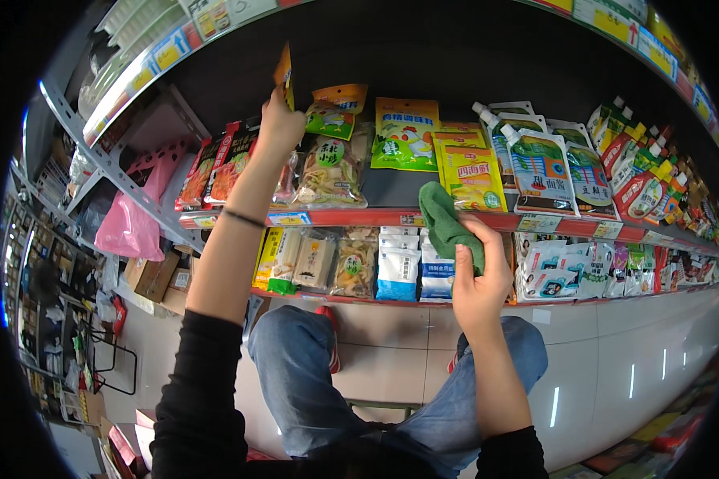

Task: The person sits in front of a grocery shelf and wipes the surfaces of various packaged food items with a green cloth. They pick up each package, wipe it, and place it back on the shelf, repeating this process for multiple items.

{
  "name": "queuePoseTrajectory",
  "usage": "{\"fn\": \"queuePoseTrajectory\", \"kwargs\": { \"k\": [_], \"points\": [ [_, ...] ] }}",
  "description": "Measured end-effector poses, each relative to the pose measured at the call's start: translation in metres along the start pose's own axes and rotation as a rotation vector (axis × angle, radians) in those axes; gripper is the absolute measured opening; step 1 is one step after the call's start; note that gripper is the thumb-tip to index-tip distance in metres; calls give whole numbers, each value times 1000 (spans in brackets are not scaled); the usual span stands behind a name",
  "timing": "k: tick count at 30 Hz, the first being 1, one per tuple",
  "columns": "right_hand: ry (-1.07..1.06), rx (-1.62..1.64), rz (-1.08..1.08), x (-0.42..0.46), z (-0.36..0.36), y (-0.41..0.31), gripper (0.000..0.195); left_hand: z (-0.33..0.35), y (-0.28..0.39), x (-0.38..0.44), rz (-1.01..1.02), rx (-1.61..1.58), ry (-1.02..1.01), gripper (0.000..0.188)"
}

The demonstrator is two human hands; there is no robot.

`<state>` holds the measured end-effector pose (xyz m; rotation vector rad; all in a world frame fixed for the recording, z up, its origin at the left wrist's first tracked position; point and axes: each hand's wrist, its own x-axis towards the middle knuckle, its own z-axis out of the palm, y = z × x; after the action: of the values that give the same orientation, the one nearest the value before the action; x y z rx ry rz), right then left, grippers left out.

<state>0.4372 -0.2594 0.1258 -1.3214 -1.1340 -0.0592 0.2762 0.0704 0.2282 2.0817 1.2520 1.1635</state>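
Note:
My left hand (283,123) is raised over the left part of the shelf, gripping an orange and yellow seasoning packet (284,72) seen nearly edge-on. In my right hand (479,275) is a bunched green cloth (449,224), held in front of the shelf's red edge. Behind the cloth lie yellow seasoning packets (472,173). A larger yellow-green packet with a chicken picture (405,135) leans to their left. A similar chicken packet (334,114) rests on a clear bag of dried food (331,173), close to my left hand.
Spouted pouches (542,170) and small bottles stand at the right. Red packets (230,161) are at the left. Salt bags (397,272) and noodle packs (314,260) fill the lower shelf. Upper shelf edges (156,60) curve overhead. A pink plastic bag (135,221) hangs beside a metal upright.

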Motion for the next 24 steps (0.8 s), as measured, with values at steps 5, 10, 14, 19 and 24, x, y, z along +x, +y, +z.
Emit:
{"fn": "queuePoseTrajectory", "kwargs": {
  "k": [5, 10, 14, 19, 24],
  "points": [
    [30, -83, -119, 5, -7, 4, 36, 75, -15, 18, -41, 434, -26, 88],
    [46, -40, -66, 9, -20, 9, 36, 108, 2, -28, 584, 827, 273, 55],
    [52, -36, -50, 10, -28, 10, 35, 136, 19, -82, 679, 618, -33, 56],
    [47, -20, -14, 11, -34, 10, 34, 164, 26, -85, 358, 783, -129, 70],
    [42, 2, 10, 12, -33, 9, 27, 187, 33, -60, 289, 1065, -242, 75]
  ]
}}
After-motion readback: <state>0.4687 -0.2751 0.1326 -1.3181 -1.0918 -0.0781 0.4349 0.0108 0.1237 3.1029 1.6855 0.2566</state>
